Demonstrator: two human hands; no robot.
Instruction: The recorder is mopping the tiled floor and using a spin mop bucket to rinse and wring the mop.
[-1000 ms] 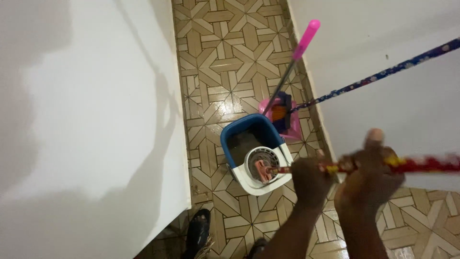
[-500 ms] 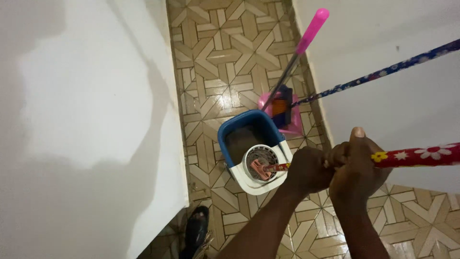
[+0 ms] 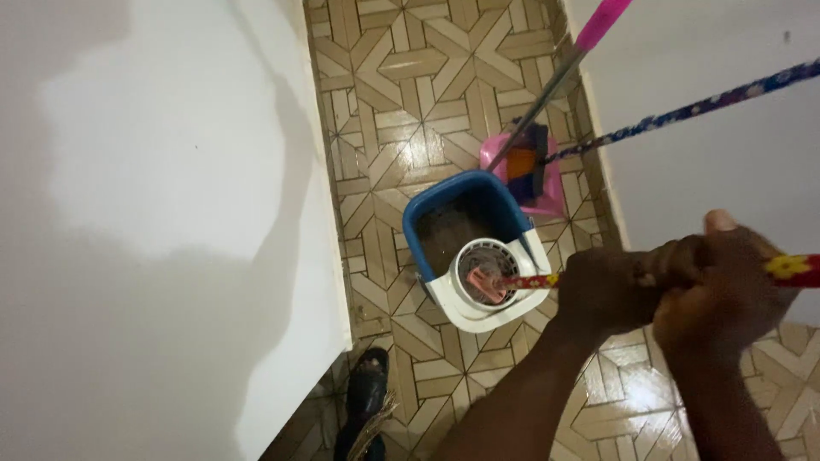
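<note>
Head view: both hands clamped on one mop handle.
Left hand (image 3: 602, 290): lower grip, nearer the bucket.
Right hand (image 3: 726, 290): upper grip.
Mop handle (image 3: 525, 281): long axis slants down-left into the wringer basket (image 3: 485, 271) of the blue mop bucket (image 3: 427, 213).

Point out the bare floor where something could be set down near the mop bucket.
Free tile lies beyond the blue mop bucket, between the white wall and pink dustpan. Crowded: the dustpan corner and the side where both hands, left hand and right hand, grip the red mop handle.

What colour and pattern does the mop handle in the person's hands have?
The mop handle is red with a yellow and white flower print, seen best in the head view, right of the right hand.
</note>
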